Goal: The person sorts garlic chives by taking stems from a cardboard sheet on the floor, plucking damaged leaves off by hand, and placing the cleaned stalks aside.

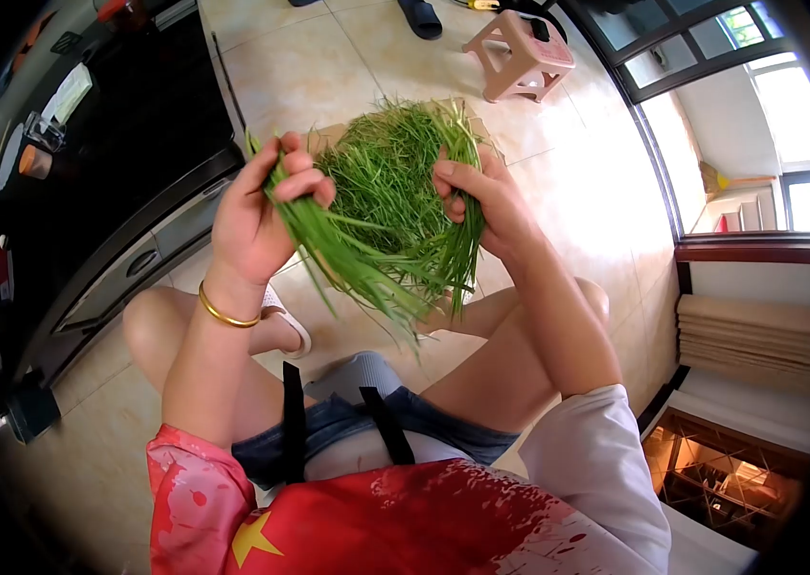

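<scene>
My left hand (266,206), with a gold bangle (229,311) at the wrist, is closed around a bunch of long green grass-like leaves (338,251), perhaps Chinese chives. Their ends hang down toward the middle, between my knees. My right hand (486,201) is a fist around another bunch of the same leaves (462,244), which droops below it and sticks up above. Behind and between both hands lies a large loose heap of these leaves (381,163) on the floor. A brown edge of something flat shows beneath the heap.
A pink plastic stool (524,57) with a dark object on top stands at the back right. One dark slipper (419,17) lies on the tiled floor (328,43). To the left is a black cabinet (146,105) with small items on it. A glass door frame borders the right.
</scene>
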A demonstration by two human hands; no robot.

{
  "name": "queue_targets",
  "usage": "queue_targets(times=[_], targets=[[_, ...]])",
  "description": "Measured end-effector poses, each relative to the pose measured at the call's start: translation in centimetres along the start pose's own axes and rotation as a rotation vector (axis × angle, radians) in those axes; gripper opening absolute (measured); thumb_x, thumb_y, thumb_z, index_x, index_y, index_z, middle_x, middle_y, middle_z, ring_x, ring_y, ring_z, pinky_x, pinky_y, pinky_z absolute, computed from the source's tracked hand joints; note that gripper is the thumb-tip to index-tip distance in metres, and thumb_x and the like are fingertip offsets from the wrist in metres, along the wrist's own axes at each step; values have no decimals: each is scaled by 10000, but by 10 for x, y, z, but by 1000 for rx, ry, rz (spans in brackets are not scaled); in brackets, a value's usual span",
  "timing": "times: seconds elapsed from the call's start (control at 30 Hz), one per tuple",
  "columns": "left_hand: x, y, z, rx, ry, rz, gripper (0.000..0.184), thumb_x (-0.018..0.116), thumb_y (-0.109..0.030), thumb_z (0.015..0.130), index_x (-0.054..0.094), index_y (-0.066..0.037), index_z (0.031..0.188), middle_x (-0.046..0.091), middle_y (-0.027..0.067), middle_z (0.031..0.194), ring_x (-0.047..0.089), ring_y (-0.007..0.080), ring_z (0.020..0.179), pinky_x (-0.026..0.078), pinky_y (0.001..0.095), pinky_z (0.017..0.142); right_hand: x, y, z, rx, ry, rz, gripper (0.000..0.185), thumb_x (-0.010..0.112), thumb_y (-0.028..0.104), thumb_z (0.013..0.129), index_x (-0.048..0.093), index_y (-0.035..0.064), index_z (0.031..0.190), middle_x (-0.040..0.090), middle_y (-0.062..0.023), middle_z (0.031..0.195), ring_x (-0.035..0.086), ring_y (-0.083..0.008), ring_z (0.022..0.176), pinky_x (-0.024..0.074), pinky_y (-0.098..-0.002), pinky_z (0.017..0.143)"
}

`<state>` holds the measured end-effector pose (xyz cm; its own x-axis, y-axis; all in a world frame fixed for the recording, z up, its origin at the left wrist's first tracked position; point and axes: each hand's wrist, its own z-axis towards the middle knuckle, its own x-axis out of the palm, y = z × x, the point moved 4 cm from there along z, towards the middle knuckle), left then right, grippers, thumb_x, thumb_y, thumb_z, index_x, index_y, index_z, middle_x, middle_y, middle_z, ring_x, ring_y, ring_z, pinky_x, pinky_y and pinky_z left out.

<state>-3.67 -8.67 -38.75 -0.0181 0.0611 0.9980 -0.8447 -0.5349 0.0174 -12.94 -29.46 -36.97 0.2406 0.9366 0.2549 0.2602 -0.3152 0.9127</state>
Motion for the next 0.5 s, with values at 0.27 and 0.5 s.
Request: queue_targets(times=[0.27,0.5], targets=[[-4,-11,3,-24,-5,-32,281,365,-262,1024,513,-30,968,344,-19,678,305,71,474,320,239,480,1,3,-8,68,30,-55,231,673,254,856,620,48,948,502,48,647,432,-35,551,321,-205,482],[-2,-6,5,-42,-33,-94,231,352,-245,1028,457,-74,915,299,-23,633,287,76,445,289,240,436,27,-6,-15,128,194,-280,242,676,243,853,682,32,971,520,54,635,450,-28,564,329,-185,494]])
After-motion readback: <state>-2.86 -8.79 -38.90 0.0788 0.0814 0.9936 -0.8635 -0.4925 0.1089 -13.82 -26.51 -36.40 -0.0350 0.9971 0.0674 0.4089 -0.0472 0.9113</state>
